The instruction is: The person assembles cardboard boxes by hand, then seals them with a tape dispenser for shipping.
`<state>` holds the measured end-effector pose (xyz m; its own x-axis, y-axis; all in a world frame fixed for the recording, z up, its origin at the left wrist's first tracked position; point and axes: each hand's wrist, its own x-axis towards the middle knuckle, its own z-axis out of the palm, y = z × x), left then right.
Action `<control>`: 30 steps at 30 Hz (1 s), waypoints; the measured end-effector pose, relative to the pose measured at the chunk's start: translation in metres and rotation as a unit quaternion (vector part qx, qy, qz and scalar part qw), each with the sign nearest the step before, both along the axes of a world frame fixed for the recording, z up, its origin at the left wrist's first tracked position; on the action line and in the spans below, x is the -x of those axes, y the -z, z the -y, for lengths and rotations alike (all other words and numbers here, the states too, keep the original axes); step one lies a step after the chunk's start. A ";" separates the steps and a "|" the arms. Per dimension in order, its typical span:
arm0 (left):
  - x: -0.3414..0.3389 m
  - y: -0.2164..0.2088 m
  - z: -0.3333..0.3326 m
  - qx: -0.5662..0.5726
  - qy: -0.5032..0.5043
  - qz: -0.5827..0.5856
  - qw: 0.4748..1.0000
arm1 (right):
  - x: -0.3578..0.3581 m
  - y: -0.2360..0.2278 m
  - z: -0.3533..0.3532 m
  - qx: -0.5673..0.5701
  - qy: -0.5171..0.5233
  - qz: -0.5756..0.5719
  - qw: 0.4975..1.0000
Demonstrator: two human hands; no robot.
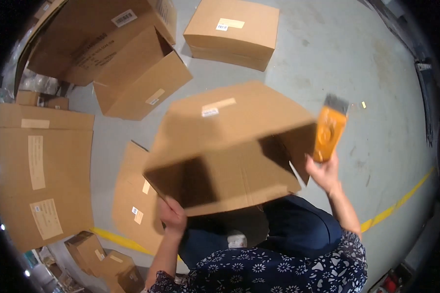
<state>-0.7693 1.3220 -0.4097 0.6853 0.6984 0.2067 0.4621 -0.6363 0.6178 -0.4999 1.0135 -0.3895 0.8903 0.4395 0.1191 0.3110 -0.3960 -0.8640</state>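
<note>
A large brown cardboard box lies tilted over my knees, its open side facing me and its inside in shadow. My left hand is closed round the box's lower left edge. In my right hand, beside the box's right side, is an orange hand-held tool with a dark grey end pointing up and away from me. Motion blurs that end, so I cannot make out the tool's exact kind. The box's upper face carries a strip of tape and a small white label.
A closed cardboard box stands at the far side. Open boxes crowd the far left, and a large flat-sided carton stands at left. Smaller boxes sit at lower left. A yellow line crosses the grey floor.
</note>
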 end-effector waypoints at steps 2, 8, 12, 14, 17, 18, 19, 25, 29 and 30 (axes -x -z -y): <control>0.031 0.018 0.027 -0.063 0.021 -0.004 0.998 | 0.027 -0.002 0.018 0.030 0.032 -0.141 0.989; 0.061 0.043 0.068 0.212 0.029 -0.066 0.975 | 0.051 0.038 0.045 0.001 0.126 -0.247 0.961; 0.059 0.048 0.075 0.193 0.081 -0.195 0.958 | 0.056 0.050 0.051 -0.044 0.140 -0.217 0.965; 0.059 0.044 0.078 0.243 0.062 -0.182 0.951 | 0.057 0.049 0.050 -0.060 0.144 -0.254 0.955; 0.060 0.044 0.078 0.209 0.089 -0.223 0.948 | 0.060 0.059 0.052 -0.027 0.148 -0.260 0.954; 0.059 0.043 0.079 0.210 0.089 -0.221 0.948 | 0.061 0.059 0.051 -0.026 0.148 -0.259 0.954; 0.058 0.040 0.080 0.209 0.080 -0.201 0.954 | 0.061 0.058 0.050 -0.034 0.141 -0.257 0.955; 0.070 0.058 0.081 0.130 0.113 -0.179 0.969 | 0.062 0.062 0.051 -0.044 0.134 -0.247 0.959; 0.072 0.058 0.081 0.189 0.088 -0.202 0.957 | 0.059 0.054 0.044 -0.008 0.116 -0.228 0.967; 0.072 0.058 0.081 0.189 0.088 -0.202 0.957 | 0.059 0.054 0.043 -0.008 0.116 -0.228 0.967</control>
